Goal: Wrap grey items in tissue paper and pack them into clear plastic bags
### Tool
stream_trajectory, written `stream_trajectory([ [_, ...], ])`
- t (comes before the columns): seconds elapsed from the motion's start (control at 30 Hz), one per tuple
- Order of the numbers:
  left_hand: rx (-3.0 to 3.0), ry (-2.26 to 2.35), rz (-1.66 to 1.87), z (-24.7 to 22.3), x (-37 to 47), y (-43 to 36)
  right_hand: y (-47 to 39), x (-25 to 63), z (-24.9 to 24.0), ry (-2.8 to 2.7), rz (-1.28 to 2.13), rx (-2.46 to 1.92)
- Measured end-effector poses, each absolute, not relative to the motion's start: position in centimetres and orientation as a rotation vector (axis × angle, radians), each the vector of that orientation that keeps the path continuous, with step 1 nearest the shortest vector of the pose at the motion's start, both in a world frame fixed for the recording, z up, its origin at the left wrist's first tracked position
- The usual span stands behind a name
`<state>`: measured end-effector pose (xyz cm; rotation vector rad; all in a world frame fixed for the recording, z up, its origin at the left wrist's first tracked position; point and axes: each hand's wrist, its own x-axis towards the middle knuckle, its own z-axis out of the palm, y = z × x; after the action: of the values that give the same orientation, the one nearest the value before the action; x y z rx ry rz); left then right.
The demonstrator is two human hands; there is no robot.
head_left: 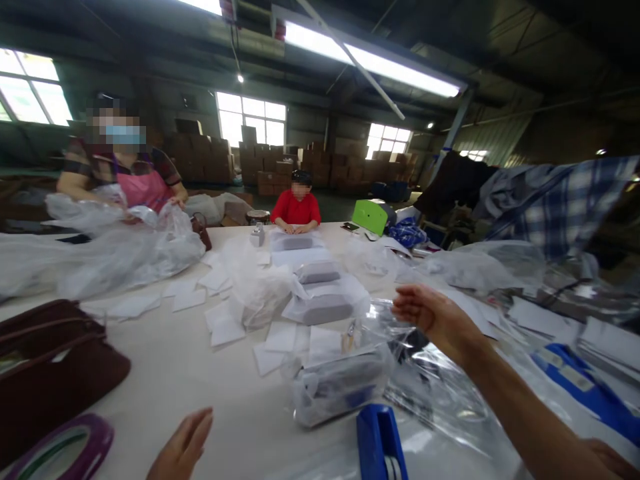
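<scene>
My right hand (433,317) reaches in from the right over clear plastic bags (440,380), its fingers extended and nothing visible in them. My left hand (185,445) is low in the picture, left of centre, above the white tabletop (165,373), fingers stretched out and empty. Between the hands lies a grey item in a clear bag (343,383). Just in front of it stands a blue tape dispenser (375,440). Farther off, grey bundles on white wrapping (327,308) form a row. Flat white sheets (280,337) are scattered to their left.
At the left edge are a dark brown bag (55,360) and a purple tape roll (103,440). A second blue dispenser (585,380) lies right. One person (145,187) handles plastic at the back left; another in red (295,208) sits across the table. A green box (369,217) stands behind.
</scene>
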<state>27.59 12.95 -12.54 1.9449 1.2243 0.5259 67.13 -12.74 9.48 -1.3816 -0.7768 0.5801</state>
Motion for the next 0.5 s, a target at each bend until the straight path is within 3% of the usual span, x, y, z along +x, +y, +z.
stream_trajectory([
  [0.13, 1.353, 1.109, 0.415, -10.6, 40.3, 16.8, -5.4, 75.7, 2.5, -0.444, 0.462, -1.844],
  [0.27, 1.323, 1.083, 0.378, -9.4, 50.0, 18.8, -0.2, 80.6, -4.9, -0.289, 0.473, -2.004],
  [0.5, 1.305, 1.022, 0.326, -13.6, 58.0, 22.6, 3.9, 85.5, -11.7, -0.188, 0.775, -1.965],
])
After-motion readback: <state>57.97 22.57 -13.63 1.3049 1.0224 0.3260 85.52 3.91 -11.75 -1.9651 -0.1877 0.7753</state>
